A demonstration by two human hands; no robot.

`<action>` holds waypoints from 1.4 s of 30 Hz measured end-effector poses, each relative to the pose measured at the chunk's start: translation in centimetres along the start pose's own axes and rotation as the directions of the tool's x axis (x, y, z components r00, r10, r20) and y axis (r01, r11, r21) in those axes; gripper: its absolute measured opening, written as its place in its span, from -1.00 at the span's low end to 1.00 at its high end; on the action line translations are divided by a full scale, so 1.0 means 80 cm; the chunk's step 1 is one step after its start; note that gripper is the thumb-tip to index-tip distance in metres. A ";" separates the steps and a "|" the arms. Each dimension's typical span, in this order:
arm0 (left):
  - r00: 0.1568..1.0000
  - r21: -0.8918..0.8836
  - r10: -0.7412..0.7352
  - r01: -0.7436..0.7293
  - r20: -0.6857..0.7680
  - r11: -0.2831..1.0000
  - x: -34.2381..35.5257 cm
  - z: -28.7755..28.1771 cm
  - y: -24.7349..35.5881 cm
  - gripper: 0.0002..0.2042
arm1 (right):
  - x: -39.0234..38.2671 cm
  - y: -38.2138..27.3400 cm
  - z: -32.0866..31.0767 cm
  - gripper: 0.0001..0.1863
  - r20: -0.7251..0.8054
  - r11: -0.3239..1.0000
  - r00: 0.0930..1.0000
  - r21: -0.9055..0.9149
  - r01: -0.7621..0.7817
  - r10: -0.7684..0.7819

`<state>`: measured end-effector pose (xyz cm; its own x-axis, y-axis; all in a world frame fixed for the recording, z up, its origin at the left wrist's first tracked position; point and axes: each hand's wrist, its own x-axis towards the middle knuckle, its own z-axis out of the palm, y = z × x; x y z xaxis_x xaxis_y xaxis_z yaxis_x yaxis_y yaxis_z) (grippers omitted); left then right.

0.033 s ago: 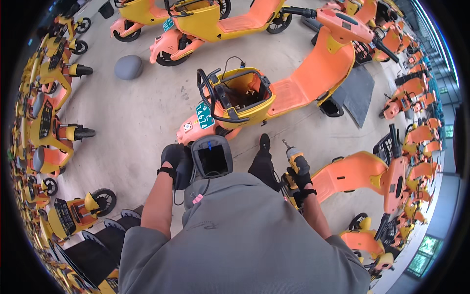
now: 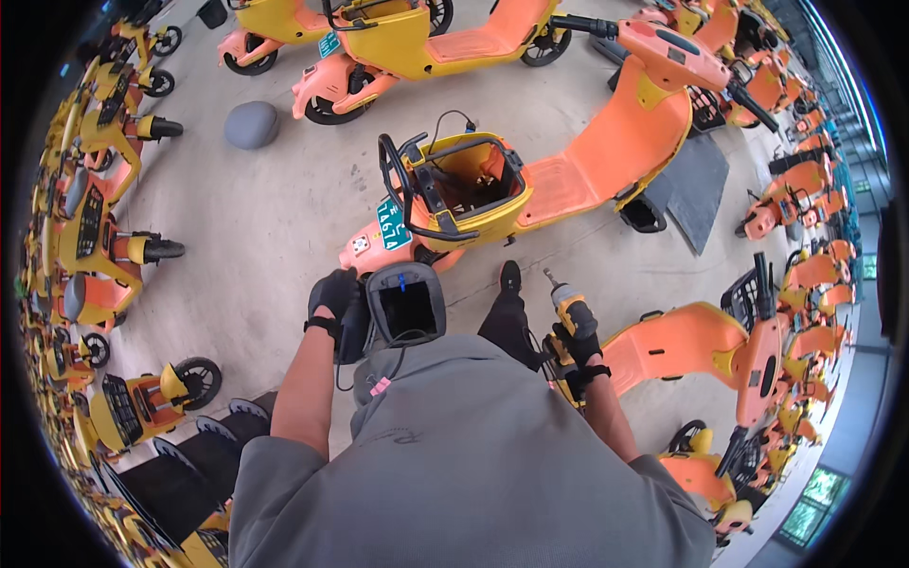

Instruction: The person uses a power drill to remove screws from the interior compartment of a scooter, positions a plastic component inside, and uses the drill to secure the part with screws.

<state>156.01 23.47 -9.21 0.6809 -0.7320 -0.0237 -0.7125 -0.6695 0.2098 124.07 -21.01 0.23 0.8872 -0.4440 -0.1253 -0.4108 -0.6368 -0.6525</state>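
Note:
My left hand [image 2: 331, 295], in a black glove, is bent beside a dark padded piece [image 2: 355, 327]. Its fingertips point at the pink tail of a yellow and orange scooter [image 2: 606, 151]; what they pinch, if anything, is hidden. Just right of that hand, a grey pouch [image 2: 440, 293] hangs open at my front, with a blue clip at its rim and a dark inside. My right hand [image 2: 579, 343], also gloved, grips a yellow and black cordless drill [image 2: 571, 308], its bit pointing forward. The scooter's rear compartment [image 2: 473, 180] is uncovered, and a cable loops above it.
A grey scooter seat [image 2: 252, 126] lies on the floor at left. Another orange scooter [image 2: 677, 346] stands close on my right. Beyond the near scooter is a dark flat panel [image 2: 699, 189]. Rows of scooters line both sides, and a black bin [image 2: 212, 13] stands far left.
My left hand has shifted slightly, its fingers now reaching forward toward the scooter's tail. The drill stays in my right hand. The view has moved a little.

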 end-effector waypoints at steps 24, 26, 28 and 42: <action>0.424 -0.489 -0.892 0.818 0.157 0.303 0.248 -0.135 0.157 -0.63 | 0.266 0.067 -0.145 -0.77 0.449 0.943 0.831 0.099 0.319 -0.328; 0.396 -0.452 -0.906 0.842 0.150 0.294 0.245 -0.130 0.161 -0.61 | 0.263 0.076 -0.138 -0.83 0.545 0.959 0.834 0.274 -0.074 -0.092; 0.418 -0.471 -0.900 0.822 0.120 0.320 0.244 -0.129 0.165 -0.60 | 0.270 0.080 -0.128 -0.89 0.656 0.827 0.747 0.358 -0.434 0.108; 0.482 -0.574 -0.867 0.748 0.125 0.333 0.244 -0.118 0.156 -0.62 | 0.304 0.012 -0.095 -0.80 0.773 0.480 0.630 0.525 -0.703 0.076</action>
<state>162.05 1.99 2.21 0.9250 0.2118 -0.3155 0.3691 -0.6987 0.6129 143.67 -37.27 2.25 0.6896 0.1591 -0.7065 -0.7104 0.3377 -0.6174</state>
